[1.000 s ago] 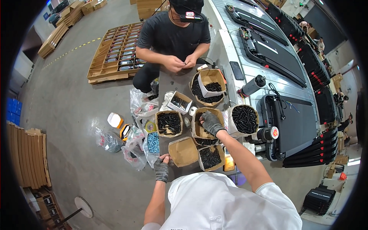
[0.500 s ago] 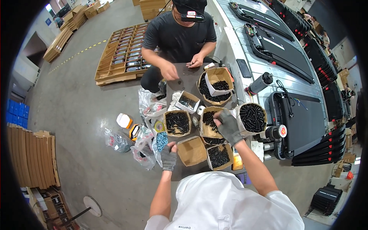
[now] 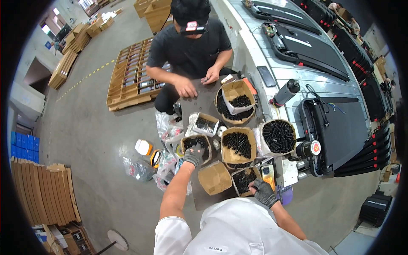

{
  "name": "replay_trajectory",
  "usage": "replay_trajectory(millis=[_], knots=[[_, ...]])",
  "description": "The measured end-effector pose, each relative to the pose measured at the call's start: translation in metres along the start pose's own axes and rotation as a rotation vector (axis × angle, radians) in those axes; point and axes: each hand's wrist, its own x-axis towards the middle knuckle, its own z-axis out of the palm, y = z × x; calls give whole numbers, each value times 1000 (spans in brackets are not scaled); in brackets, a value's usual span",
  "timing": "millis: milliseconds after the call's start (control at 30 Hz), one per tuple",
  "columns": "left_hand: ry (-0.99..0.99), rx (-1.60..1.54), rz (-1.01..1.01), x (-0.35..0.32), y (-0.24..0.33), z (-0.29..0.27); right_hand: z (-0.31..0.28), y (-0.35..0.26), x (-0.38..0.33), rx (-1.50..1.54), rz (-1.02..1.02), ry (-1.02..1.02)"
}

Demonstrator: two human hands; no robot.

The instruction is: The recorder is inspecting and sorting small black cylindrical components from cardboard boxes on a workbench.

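My left hand (image 3: 194, 156), in a grey fingerless glove, reaches into a cardboard box of black bolts (image 3: 199, 142). Its fingers are stretched out and slightly apart over the bolts. At the near right, my right hand (image 3: 265, 194), gloved alike, is at the edge of a box of small black parts (image 3: 243, 180). Those fingers are pressed together, and whatever may be between them is too small to make out. Between the hands stands an empty cardboard box (image 3: 214, 178). Beyond it is a box with black bolts (image 3: 237, 145) lying along one side.
Across the small table, a person's hands (image 3: 187, 87) work near its far edge. A bag of black cylinders (image 3: 278, 137) stands right, beside a conveyor (image 3: 255, 51) carrying black panels. A phone (image 3: 267, 175) lies near my right hand. Plastic bags (image 3: 166, 170) sit left.
My left hand has moved up and into the bolt box. My right hand has left the middle bolt box and come down to the small-parts box. The view has shifted slightly.
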Motion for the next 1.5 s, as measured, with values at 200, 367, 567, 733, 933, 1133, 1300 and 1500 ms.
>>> replay_trajectory(millis=[200, 367, 567, 733, 933, 1133, 1300, 1500], knots=[[-61, 262, 94, -6, -5, 9, 10, 5, 8, 35, -12, 27], [-238, -114, -169, -12, 3, 6, 25, 15, 3, 55, -62, -12], [-63, -42, -258, -28, -12, -23, 23, -10, 10, 52, -95, -61], [83, -498, -31, -54, 33, -58, 26, -40, 40, 254, -182, 80], [211, -1068, -52, -120, 131, -79, 41, -78, 57, 597, 15, -68], [396, -1054, -79, -116, 194, -35, 59, -21, 26, 899, 54, 82], [271, -908, -69, -125, 199, -42, 51, -21, 18, 800, 143, 68], [198, -1252, -171, -123, 189, -43, 29, -29, 19, 948, 256, 64]])
